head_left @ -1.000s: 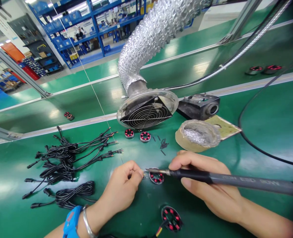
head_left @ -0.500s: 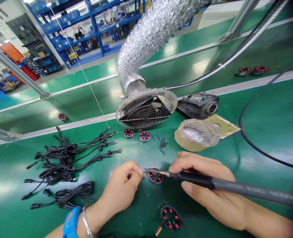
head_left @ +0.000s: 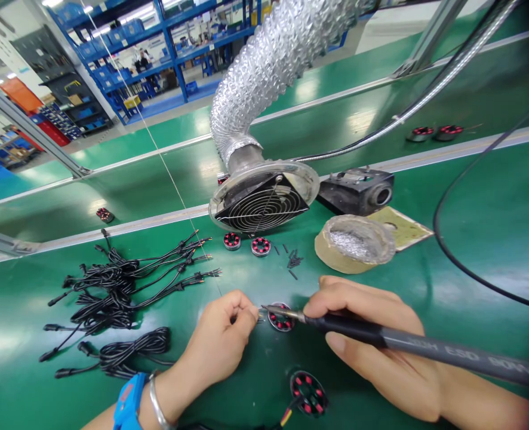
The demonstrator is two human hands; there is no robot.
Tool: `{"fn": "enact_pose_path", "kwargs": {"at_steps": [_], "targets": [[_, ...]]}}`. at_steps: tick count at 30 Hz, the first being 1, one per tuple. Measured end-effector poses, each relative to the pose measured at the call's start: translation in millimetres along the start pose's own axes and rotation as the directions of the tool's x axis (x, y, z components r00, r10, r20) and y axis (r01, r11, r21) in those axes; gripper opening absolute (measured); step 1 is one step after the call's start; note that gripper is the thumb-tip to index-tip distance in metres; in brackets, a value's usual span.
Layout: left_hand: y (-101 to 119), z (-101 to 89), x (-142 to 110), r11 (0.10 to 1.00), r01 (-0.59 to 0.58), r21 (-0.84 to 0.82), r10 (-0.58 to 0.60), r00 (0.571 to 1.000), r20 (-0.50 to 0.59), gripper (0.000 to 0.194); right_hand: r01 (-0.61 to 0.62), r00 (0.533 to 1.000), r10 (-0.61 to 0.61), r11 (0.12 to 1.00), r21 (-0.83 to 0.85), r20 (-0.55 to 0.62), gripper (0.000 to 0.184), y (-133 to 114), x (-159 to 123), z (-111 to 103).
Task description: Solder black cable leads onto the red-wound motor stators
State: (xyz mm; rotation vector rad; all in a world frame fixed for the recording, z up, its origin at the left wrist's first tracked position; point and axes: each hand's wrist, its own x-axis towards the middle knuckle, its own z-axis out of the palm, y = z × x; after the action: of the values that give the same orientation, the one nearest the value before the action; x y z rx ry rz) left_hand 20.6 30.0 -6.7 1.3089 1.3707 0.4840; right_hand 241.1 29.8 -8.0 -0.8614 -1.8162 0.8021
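My right hand (head_left: 376, 340) is closed round the handle of a soldering iron (head_left: 394, 339), held like a pen. The iron's tip points left, over a small round motor stator (head_left: 281, 318) with red windings on the green bench. Just left of that tip, my left hand (head_left: 228, 334) pinches thin solder wire (head_left: 261, 308), whose strand runs down from above; fine wire ends show by the fingertips. Below, a second stator (head_left: 308, 394) has coloured leads. Two more stators, one left (head_left: 231, 240) and one right (head_left: 260, 246), sit under the fume hood.
Bundled black cables (head_left: 112, 292) lie at the left. A fume extractor (head_left: 264, 200) hangs at the centre back, near short black tubes (head_left: 294, 260). A cardboard ring (head_left: 356, 245) and a black iron stand (head_left: 360, 191) are at right. Behind the rail, a green belt (head_left: 170, 179) carries stators.
The stators on the belt behind have shifted left, and another shows beside the fume hood. My hands and the iron are almost still.
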Motion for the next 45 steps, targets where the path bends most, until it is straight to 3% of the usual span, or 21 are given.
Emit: {"fn": "enact_pose_path", "kwargs": {"at_steps": [3,6,10,18,22,29,36,45], "targets": [[0,0.2,-1,1.000,-0.001,0.001,0.001,1.000,0.000,0.024,0.027,1.000,-0.027,1.000,-0.002,0.016,0.016,0,0,-1],[1,0.3,-1,1.000,-0.007,0.003,0.007,1.000,0.003,0.023,0.077,0.995,-0.078,0.997,-0.032,-0.056,0.024,2,0,1],[1,-0.7,-2,0.999,-0.037,0.024,0.036,0.998,0.050,0.026,0.106,0.990,-0.115,0.989,-0.108,-0.081,0.038,7,3,15],[3,-6.6,-4,0.979,-0.148,0.137,0.132,0.984,0.120,0.031,0.272,0.962,-0.270,0.948,-0.167,0.034,0.023,17,12,43],[4,-8.3,-5,0.965,-0.174,0.197,0.158,0.983,0.092,0.022,0.239,0.971,-0.239,0.955,-0.175,0.018,0.023,14,11,42],[0,-4.4,2,0.991,-0.008,-0.130,0.024,0.993,0.119,0.034,0.190,0.982,-0.187,0.975,-0.111,0.039,0.028,15,4,42],[3,-2.0,4,0.985,0.048,-0.164,-0.037,0.997,0.068,0.032,0.063,0.996,-0.056,0.994,-0.090,0.076,0.027,12,6,35],[2,1.7,5,0.983,0.058,-0.173,-0.055,0.998,0.025,0.036,0.038,0.996,-0.050,0.985,-0.166,-0.068,0.026,12,9,46]]}}
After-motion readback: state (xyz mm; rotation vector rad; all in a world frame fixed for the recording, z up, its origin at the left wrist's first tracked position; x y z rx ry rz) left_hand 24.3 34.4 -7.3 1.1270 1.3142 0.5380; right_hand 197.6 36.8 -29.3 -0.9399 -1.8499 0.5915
